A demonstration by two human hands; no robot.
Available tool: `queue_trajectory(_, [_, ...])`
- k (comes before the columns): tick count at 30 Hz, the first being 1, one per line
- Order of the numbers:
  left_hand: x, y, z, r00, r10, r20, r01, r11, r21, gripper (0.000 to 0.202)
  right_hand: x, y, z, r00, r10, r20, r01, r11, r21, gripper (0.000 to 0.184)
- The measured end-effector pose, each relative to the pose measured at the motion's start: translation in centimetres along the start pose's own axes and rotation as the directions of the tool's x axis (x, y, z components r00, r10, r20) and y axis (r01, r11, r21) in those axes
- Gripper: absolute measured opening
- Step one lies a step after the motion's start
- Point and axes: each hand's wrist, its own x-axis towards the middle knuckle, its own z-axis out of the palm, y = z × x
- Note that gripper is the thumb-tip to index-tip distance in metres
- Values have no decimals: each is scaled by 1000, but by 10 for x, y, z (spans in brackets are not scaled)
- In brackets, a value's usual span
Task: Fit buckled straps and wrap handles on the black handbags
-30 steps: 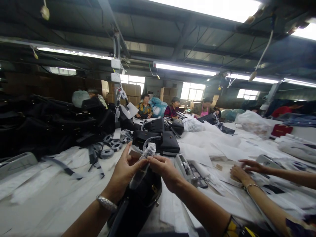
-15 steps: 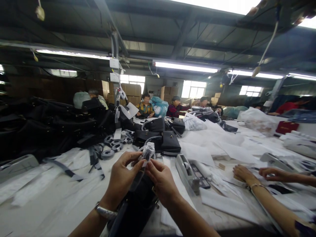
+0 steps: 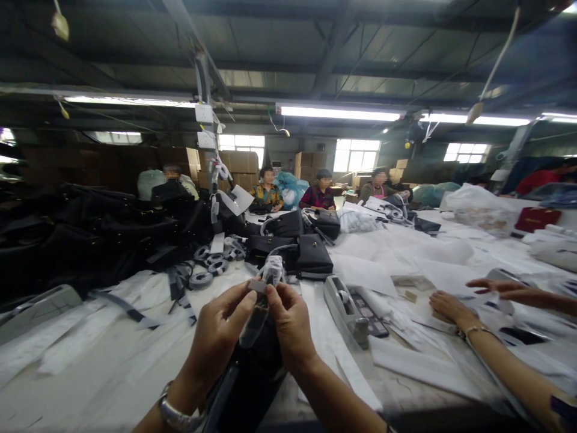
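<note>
A black bag (image 3: pixel 256 385) stands at the table's near edge in front of me. Its strap (image 3: pixel 273 270), bundled in clear plastic wrap, rises from the top. A short greyish strip of tape (image 3: pixel 258 287) lies across the wrap. My left hand (image 3: pixel 223 328) is closed, pinching the strip's left end between thumb and fingers. Against its right end presses the thumb of my right hand (image 3: pixel 291 328), whose fingers close round the wrapped strap. The fingertips behind the strap are hidden.
Right of the bag are a tape dispenser (image 3: pixel 345 310) and a phone (image 3: pixel 369 313). Black bags (image 3: pixel 313 255) and grey strap rolls (image 3: pixel 201 279) lie ahead, with a large black pile (image 3: pixel 112 222) at left. A co-worker's hands (image 3: pixel 453 310) work at right.
The tape strip now lies flat across the wrapped strap, between my thumbs. Both hands have shifted slightly, and the co-worker's farther hand has lifted a little.
</note>
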Motion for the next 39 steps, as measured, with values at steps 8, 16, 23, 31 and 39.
queue_trajectory(8, [1,-2,-3,986,126,-110,-86,947,310,31,-6,4,15,999,-26,-25,27,999,43,32])
queue_trajectory(16, [-6,-16,9,804,594,19,-296,373,879,33,-5,5,28,997,4,-82,7,991,133,33])
queue_trajectory(23, [-21,-15,31,831,555,39,-236,289,928,43,-8,6,26,999,13,-47,-6,989,147,39])
queue_trajectory(31, [-8,-3,-2,980,190,61,-194,836,514,47,-3,-10,0,989,49,140,-68,989,133,30])
queue_trajectory(39, [21,-5,-19,941,-287,181,270,956,111,56,13,-6,-14,977,84,198,-77,996,-42,35])
